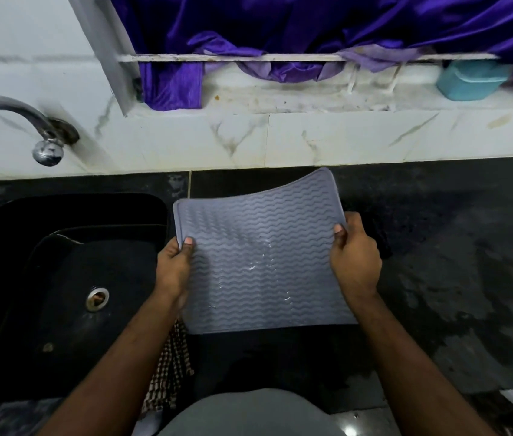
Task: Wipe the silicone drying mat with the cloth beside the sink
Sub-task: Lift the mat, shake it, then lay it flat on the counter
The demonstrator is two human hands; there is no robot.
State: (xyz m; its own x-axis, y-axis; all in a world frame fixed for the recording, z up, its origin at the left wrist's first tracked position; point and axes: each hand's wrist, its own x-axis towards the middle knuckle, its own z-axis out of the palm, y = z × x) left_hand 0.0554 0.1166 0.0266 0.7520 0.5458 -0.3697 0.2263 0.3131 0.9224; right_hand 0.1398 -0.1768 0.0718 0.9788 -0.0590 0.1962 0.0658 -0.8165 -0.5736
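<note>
On the dark stone counter (437,247), right of the black sink (60,278), we hold the grey silicone drying mat (261,256) lifted and bowed — left hand (175,269) pinching its left edge, right hand (355,256) pinching its right. Its long axis runs away from us (droplets glint mid-mat). The checked cloth (170,372) hangs at the counter edge beneath the left forearm — nearer that hand, we judge.

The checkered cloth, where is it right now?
Head view: the checkered cloth hangs at the counter's front edge, right of the sink, below the left hand and mat.
</note>
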